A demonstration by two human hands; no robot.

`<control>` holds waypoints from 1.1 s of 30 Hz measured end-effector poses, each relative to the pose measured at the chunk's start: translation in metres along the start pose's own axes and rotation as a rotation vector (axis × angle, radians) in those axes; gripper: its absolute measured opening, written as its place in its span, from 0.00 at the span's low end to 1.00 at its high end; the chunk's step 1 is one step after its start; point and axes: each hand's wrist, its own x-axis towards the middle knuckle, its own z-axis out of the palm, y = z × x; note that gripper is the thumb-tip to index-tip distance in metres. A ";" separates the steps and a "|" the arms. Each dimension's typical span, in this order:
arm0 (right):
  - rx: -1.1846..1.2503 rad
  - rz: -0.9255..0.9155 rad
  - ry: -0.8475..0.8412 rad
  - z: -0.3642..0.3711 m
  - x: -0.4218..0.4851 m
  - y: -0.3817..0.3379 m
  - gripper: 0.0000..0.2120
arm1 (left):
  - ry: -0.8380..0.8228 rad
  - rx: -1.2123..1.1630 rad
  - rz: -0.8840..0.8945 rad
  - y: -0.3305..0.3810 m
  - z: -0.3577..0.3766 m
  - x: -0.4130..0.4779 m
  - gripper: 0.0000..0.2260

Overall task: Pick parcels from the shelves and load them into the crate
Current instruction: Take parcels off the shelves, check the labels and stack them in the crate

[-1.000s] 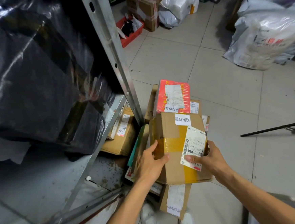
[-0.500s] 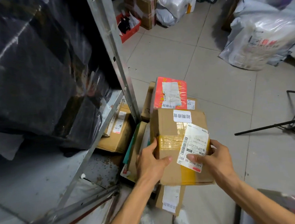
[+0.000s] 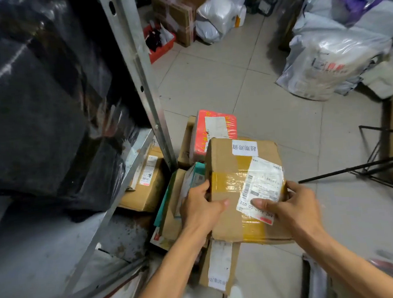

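I'm looking at browns, reds and black.

I'm seeing a brown cardboard box (image 3: 229, 186) banded with glossy yellow-tan tape, wearing a white label (image 3: 262, 186) with a black barcode and a small red patch. A red parcel (image 3: 199, 134), a teal-edged parcel (image 3: 163, 203), shiny black plastic wrap (image 3: 42, 114), a grey shelf post (image 3: 138, 82), pale beige floor tiles (image 3: 271, 124), a red basket (image 3: 161, 49) and a white sack (image 3: 330, 67) printed in red are filling my view.

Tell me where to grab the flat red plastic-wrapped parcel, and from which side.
Probably by its far short edge, coming from above. The flat red plastic-wrapped parcel rests on a brown carton, far end exposed, while the taped brown cardboard box held in front covers its near end.
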 end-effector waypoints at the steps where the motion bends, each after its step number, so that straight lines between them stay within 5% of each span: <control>1: -0.006 -0.004 0.007 0.002 0.002 -0.007 0.25 | 0.002 -0.007 0.013 0.006 -0.005 0.005 0.16; 17: -0.087 -0.015 -0.048 0.070 0.105 -0.081 0.28 | 0.138 -0.020 0.066 0.066 -0.056 0.130 0.22; 33: -0.179 0.007 -0.173 0.072 0.094 -0.078 0.36 | 0.130 0.019 -0.023 0.053 -0.059 0.120 0.26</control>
